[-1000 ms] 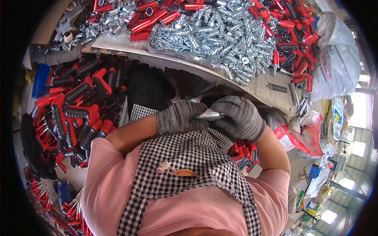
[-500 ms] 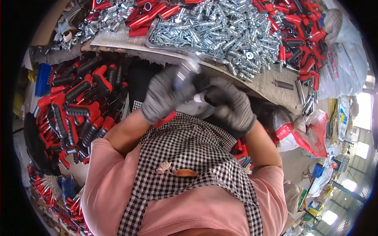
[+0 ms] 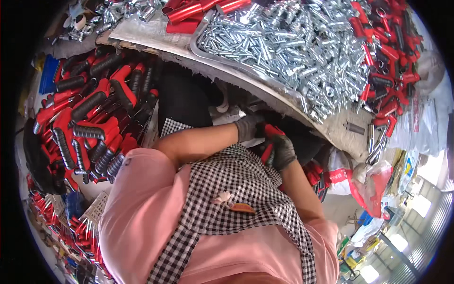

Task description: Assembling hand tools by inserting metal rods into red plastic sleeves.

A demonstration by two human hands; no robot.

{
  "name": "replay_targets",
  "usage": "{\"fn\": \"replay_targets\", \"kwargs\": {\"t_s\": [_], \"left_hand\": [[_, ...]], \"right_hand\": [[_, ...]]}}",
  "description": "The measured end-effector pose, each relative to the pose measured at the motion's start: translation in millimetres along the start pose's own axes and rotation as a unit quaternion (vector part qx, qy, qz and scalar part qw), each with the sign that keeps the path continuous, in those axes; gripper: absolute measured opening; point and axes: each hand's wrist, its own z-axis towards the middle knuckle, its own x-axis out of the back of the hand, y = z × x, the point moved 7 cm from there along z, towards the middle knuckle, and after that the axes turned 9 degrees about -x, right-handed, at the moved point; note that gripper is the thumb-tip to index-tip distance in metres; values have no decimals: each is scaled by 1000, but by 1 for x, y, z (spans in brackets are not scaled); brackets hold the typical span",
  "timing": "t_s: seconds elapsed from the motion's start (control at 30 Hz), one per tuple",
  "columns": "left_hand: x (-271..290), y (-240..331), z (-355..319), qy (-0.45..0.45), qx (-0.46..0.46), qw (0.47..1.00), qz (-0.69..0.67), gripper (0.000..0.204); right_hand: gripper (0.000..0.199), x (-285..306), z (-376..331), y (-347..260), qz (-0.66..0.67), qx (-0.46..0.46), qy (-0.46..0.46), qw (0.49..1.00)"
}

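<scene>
Below the front edge of the bench, my gloved right hand [image 3: 284,150] is closed around a red-and-black pistol-grip tool [image 3: 268,154]. Its red part shows above and beside the fingers. My left hand [image 3: 247,128], in a dark grey glove, reaches across my front to the tool's far side. Shade and the tool hide the left fingers, so I cannot tell what they grip. Beyond the left hand, a shiny metal part [image 3: 231,114] shows in the shadow under the bench.
On the bench [image 3: 161,43], a clear tray [image 3: 196,45] holds a heap of metal pins and sleeves [image 3: 288,47]. Red tubes [image 3: 184,12] lie beside it. Similar pistol-grip tools [image 3: 92,106] fill the left side; more red parts [image 3: 385,78] lie at right, near plastic bags [image 3: 366,182].
Both hands have come down from a blurred silvery piece near the bench edge. My left hand has crossed to the right, and the right now holds the red-and-black tool. The view has shifted.
</scene>
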Motion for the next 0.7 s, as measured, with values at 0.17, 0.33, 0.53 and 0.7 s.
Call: {"fn": "replay_targets", "kwargs": {"t_s": [0.17, 0.33, 0.53, 0.7], "left_hand": [[-21, -21, -8, 242, 320, 792, -460, 35], [-17, 46, 24, -84, 132, 985, 70, 38], [9, -14, 20, -79, 24, 946, 314, 44], [-22, 119, 18, -280, 138, 773, 553, 43]], "right_hand": [[25, 57, 46, 26, 32, -41, 80, 995], [45, 38, 45, 18, 33, -24, 124, 991], [33, 17, 62, 10, 6, -41, 116, 992], [52, 8, 45, -4, -48, -34, 187, 981]]}}
